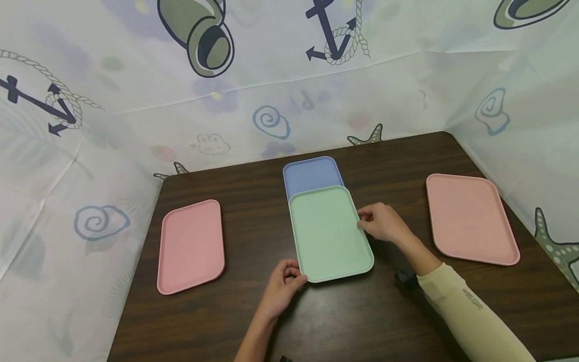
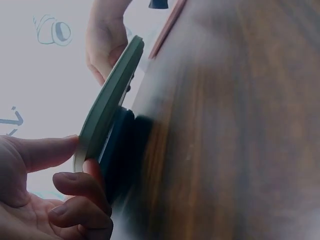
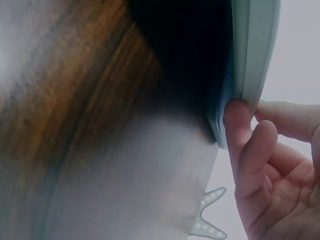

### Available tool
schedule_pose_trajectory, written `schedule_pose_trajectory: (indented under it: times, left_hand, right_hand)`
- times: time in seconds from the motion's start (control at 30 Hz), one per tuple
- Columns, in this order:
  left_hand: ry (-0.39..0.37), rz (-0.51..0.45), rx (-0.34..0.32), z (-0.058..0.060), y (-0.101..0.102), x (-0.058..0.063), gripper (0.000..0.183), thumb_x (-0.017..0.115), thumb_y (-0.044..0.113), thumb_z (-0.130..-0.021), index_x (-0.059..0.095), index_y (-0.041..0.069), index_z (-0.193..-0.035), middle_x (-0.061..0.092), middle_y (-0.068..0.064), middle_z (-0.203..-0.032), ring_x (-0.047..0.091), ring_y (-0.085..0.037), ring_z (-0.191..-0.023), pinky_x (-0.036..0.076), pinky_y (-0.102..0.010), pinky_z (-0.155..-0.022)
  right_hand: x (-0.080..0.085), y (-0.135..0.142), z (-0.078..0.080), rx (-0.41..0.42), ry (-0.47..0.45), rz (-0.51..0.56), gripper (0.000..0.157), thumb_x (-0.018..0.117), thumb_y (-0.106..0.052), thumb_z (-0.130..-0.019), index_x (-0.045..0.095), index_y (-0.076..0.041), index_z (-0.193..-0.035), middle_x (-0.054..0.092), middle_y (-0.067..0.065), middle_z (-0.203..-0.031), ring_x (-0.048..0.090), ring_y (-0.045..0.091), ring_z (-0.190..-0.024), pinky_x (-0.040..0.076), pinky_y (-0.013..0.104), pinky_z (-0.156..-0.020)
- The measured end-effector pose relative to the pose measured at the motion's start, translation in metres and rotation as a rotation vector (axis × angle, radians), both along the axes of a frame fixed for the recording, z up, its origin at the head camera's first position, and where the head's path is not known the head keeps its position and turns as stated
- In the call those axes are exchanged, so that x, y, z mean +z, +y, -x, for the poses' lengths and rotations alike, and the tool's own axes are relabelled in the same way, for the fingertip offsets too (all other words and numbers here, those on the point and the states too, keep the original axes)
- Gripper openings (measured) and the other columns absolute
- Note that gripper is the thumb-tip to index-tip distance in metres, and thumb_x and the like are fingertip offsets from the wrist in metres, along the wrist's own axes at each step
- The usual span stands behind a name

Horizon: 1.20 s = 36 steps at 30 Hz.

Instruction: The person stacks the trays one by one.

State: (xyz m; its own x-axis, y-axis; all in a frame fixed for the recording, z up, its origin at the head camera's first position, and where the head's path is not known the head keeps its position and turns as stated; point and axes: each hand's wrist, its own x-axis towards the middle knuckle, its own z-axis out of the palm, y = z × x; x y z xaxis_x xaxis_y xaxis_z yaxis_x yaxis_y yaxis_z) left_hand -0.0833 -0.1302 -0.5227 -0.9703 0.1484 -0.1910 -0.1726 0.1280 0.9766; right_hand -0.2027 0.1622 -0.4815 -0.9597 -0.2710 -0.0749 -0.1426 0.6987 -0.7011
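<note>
Both hands hold a green tray [image 1: 331, 234] by its edges, over a blue tray [image 1: 313, 174] whose far part shows beyond it. My left hand [image 1: 281, 287] pinches the near left corner, thumb on top and fingers curled under the rim. On the opposite long side my right hand [image 1: 383, 221] pinches the edge between thumb and fingers. In the left wrist view the green tray [image 2: 111, 102] is raised above the dark blue tray edge [image 2: 120, 142], with a gap between them. The right wrist view shows fingertips [image 3: 237, 112] under the green rim.
A pink tray [image 1: 192, 246] lies on the left of the dark wooden table [image 1: 253, 201], and another pink tray [image 1: 471, 218] lies near the right edge. A patterned white sheet [image 1: 280, 75] hangs behind and beside the table.
</note>
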Motion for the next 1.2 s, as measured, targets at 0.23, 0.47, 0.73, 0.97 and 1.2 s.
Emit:
schedule_pose_trajectory:
  times: [0.23, 0.47, 0.73, 0.97, 1.2]
  left_hand:
    - [0.025, 0.048, 0.025, 0.013, 0.002, 0.001, 0.035, 0.069, 0.004, -0.088, 0.052, -0.006, -0.117, 0.058, -0.008, -0.088, 0.049, -0.013, -0.058, 0.04, -0.021, -0.054]
    - [0.079, 0.096, 0.074, 0.023, 0.004, 0.003, 0.035, 0.068, 0.006, -0.09, 0.053, -0.004, -0.12, 0.059, -0.01, -0.093, 0.046, -0.009, -0.055, 0.039, -0.021, -0.05]
    - [0.188, 0.25, 0.102, 0.035, 0.006, 0.005, 0.027, 0.068, 0.007, -0.09, 0.058, 0.001, -0.114, 0.06, -0.008, -0.091, 0.045, -0.009, -0.054, 0.04, -0.023, -0.052]
    - [0.223, 0.334, 0.129, 0.045, 0.008, 0.007, 0.025, 0.068, 0.011, -0.091, 0.059, 0.005, -0.114, 0.06, -0.003, -0.091, 0.047, -0.01, -0.057, 0.043, -0.026, -0.056]
    - [0.249, 0.422, 0.143, 0.055, 0.008, 0.004, 0.025, 0.068, 0.013, -0.091, 0.06, 0.007, -0.114, 0.061, 0.001, -0.09, 0.05, -0.009, -0.058, 0.043, -0.028, -0.058]
  right_hand:
    - [0.0, 0.0, 0.011, -0.029, -0.032, 0.023, 0.037, 0.063, -0.013, -0.089, 0.065, 0.005, -0.122, 0.067, 0.006, -0.083, 0.058, 0.017, -0.048, 0.047, 0.033, -0.049]
    - [-0.002, -0.001, 0.023, -0.046, -0.055, 0.042, 0.04, 0.061, -0.015, -0.092, 0.063, 0.003, -0.127, 0.069, 0.009, -0.087, 0.061, 0.022, -0.052, 0.049, 0.033, -0.052]
    - [-0.006, -0.004, 0.036, -0.067, -0.033, 0.028, 0.04, 0.06, -0.015, -0.093, 0.062, 0.002, -0.129, 0.067, 0.01, -0.086, 0.06, 0.021, -0.051, 0.048, 0.032, -0.053]
    - [-0.006, -0.006, 0.046, -0.096, -0.036, 0.034, 0.041, 0.058, -0.017, -0.093, 0.062, 0.0, -0.131, 0.068, 0.01, -0.087, 0.058, 0.019, -0.05, 0.047, 0.033, -0.056]
    - [-0.007, -0.009, 0.056, -0.114, -0.044, 0.032, 0.041, 0.057, -0.018, -0.094, 0.061, -0.002, -0.132, 0.069, 0.011, -0.091, 0.059, 0.022, -0.052, 0.048, 0.033, -0.056]
